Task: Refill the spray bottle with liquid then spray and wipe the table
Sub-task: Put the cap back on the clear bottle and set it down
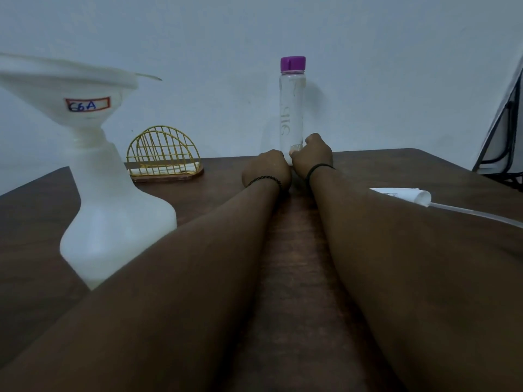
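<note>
A white translucent spray bottle stands on the dark wooden table at the left, with a white funnel labelled 66A in its neck. Its spray head with a dip tube lies on the table at the right. A clear bottle with a purple cap stands upright at the far edge. My right hand curls round this bottle's base, and fingertips show through the glass. My left hand is a fist on the table just left of the bottle, holding nothing that I can see.
A yellow wire holder on a wooden base with a folded cloth stands at the back left. A dark stand with cables rises at the right edge. A pale wall runs behind the table.
</note>
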